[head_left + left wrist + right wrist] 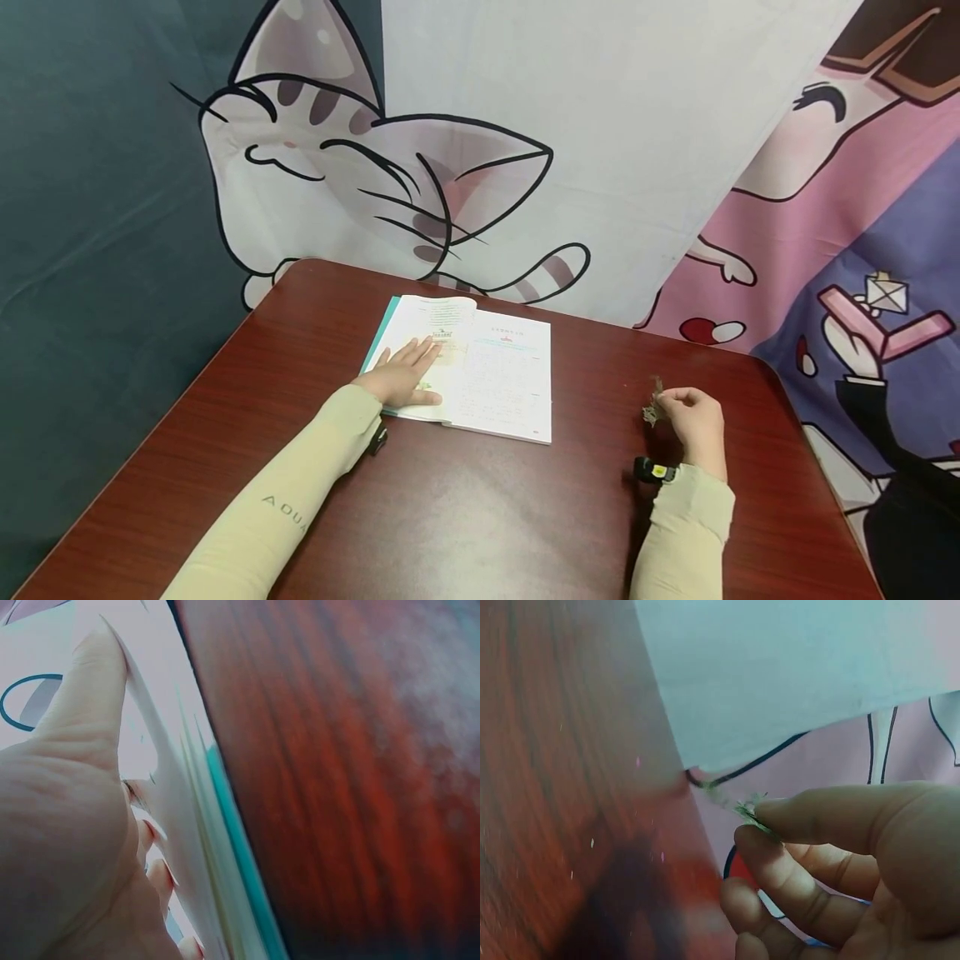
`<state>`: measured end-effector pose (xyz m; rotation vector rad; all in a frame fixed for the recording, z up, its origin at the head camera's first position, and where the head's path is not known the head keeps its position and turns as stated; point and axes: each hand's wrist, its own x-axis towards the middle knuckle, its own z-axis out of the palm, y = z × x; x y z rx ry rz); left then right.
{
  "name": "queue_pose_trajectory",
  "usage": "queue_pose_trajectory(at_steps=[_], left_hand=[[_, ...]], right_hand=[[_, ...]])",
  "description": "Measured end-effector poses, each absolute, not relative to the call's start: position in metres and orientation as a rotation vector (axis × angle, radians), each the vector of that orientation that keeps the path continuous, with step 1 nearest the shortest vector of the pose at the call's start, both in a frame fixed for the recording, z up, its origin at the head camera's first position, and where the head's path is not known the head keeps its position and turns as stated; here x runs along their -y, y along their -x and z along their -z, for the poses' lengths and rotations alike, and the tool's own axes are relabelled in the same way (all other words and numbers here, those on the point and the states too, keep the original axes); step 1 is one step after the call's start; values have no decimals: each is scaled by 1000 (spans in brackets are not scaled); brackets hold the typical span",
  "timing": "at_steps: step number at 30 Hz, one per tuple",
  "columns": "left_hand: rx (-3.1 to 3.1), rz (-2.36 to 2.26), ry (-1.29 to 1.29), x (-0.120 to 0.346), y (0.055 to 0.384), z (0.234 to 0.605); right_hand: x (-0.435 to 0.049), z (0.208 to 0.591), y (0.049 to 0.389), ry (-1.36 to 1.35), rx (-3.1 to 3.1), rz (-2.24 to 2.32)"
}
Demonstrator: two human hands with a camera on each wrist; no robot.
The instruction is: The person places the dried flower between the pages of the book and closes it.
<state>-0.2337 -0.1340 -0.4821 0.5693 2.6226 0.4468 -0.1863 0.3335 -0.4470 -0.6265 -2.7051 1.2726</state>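
An open book (510,375) with a teal cover edge lies on the table, printed text on both pages. My left hand (401,379) rests on its left page, palm down and fingers spread. In the left wrist view the thumb (90,697) lies along the page near the book's edge. Off to the right of the book, my right hand (693,417) pinches a small dry green plant sprig (651,412) between thumb and fingertips, above the tabletop. Up close in the right wrist view, the sprig (751,813) looks thin and feathery, and the fingers partly hide it.
The dark red wooden table (465,508) has rounded far corners. Behind it hangs a cloth backdrop (615,150) with cartoon figures, close to the far edge. Tiny specks (592,843) show on the wood in the right wrist view.
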Motion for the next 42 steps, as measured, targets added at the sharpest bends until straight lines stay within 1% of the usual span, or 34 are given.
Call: queue_pose_trajectory(at_steps=[8,14,26,42], left_hand=[[-2624,-432,-565,132,226,469],[-2631,-425,-573,133,226,468],[-2630,-468,-570,136,233,484],[-2626,-462,-563,135,235,484]], right_hand=[[-315,440,192,524,2608,-1373],[-299,440,200,501,2488,-1485],[-273,445,208,431,2292,-1618],[-238,453,216,352,2097,-1814]])
